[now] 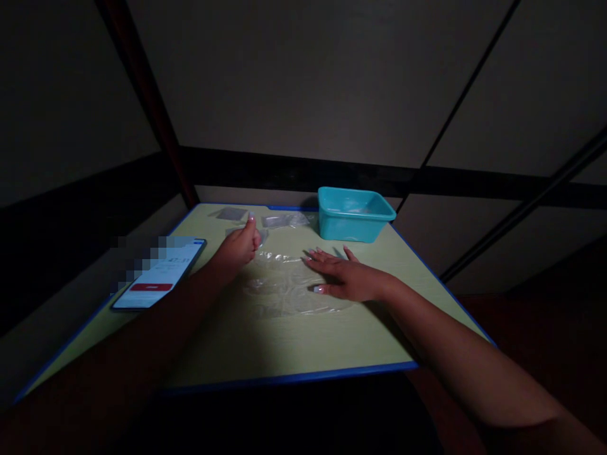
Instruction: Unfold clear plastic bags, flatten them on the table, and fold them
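Observation:
A clear plastic bag lies spread and wrinkled on the pale yellow table. My right hand rests flat on the bag's right side, its fingers stretched out and apart. Over the bag's upper left, my left hand is closed with the thumb pointing up. Whatever its curled fingers hold, if anything, is hidden. Just behind the left hand are more clear plastic pieces: a flat greyish packet and a crinkled clear packet. Another clear piece is partly covered by the left hand.
A turquoise plastic basket stands at the table's back right. A phone with a lit screen lies along the left edge, near my left forearm. Blue edging runs round the table, and a panelled wall rises behind it.

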Motion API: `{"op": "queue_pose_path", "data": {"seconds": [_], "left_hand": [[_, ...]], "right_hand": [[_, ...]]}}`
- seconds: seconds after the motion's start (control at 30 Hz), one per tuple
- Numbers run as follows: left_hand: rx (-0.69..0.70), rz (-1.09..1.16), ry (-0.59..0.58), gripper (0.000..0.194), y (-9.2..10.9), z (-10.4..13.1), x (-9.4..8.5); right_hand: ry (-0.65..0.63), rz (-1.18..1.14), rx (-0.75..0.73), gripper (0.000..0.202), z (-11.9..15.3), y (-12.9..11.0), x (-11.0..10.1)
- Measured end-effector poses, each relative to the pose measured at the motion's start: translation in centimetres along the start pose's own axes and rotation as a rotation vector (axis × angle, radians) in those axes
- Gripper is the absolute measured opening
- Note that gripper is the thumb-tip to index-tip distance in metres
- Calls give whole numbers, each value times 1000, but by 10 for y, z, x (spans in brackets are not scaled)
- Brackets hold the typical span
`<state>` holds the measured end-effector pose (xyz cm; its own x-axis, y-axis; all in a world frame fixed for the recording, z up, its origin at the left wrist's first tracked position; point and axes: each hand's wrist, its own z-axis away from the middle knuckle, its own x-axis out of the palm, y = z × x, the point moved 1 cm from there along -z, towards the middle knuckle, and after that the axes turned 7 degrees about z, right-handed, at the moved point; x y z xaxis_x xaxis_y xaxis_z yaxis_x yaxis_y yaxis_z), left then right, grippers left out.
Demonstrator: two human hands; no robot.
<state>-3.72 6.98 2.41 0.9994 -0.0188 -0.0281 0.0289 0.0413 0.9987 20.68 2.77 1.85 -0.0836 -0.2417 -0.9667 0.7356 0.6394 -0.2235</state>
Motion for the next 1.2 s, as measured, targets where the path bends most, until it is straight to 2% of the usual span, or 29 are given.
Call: {"op": "queue_pose_path", "data": {"seconds": [0.1, 0.33, 0.53, 0.73, 1.0, 1.2], "left_hand": [[4, -116, 85, 52, -3, 0, 3], [-132, -72, -10, 56, -3, 4, 2], [-230, 9, -29, 58, -8, -2, -1], [-224, 10, -52, 61, -11, -6, -5], [-174, -25, -80, 68, -11, -8, -5], [-130, -106, -13, 66, -7, -5, -3]], "right_hand": [[-11, -8, 30, 68, -2, 5, 1], [53, -92, -1, 64, -7, 14, 4], [115, -123, -18, 58, -7, 13, 3], [157, -109, 3, 59, -8, 16, 4], [135, -103, 22, 61, -9, 20, 5], [62, -71, 9, 67, -10, 23, 8]]}}
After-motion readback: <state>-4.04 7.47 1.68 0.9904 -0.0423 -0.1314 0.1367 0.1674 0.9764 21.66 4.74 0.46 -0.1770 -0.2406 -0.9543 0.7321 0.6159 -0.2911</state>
